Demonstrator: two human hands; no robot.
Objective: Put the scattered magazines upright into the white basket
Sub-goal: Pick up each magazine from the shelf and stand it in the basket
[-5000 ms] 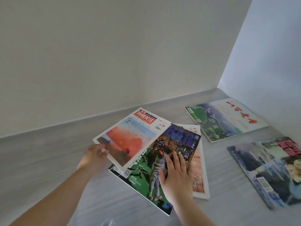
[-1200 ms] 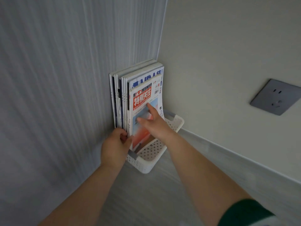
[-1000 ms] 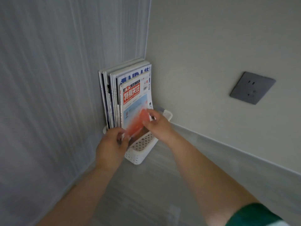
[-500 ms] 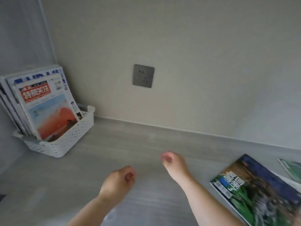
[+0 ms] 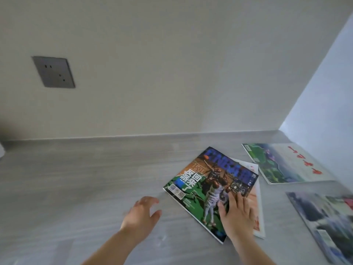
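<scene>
Pale walls meet in a corner behind a grey table (image 5: 76, 188), with a socket (image 5: 53, 72) on the back wall. Four magazines lie flat on the table. The sports magazine (image 5: 208, 186) is the landmark: a pale magazine (image 5: 257, 203) sits under it, a lotus magazine (image 5: 282, 163) lies beyond it toward the corner, and a blurred magazine (image 5: 322, 220) lies to its right. The right hand (image 5: 236, 213) rests flat on its near corner, fingers spread, clamped on nothing. The left hand (image 5: 142, 213) hovers just to its left, fingers apart and empty. The basket is out of view. I judge the glossy cover thin, light, floppy and slippery; best pinned, then lifted by the spine edge with both hands.
</scene>
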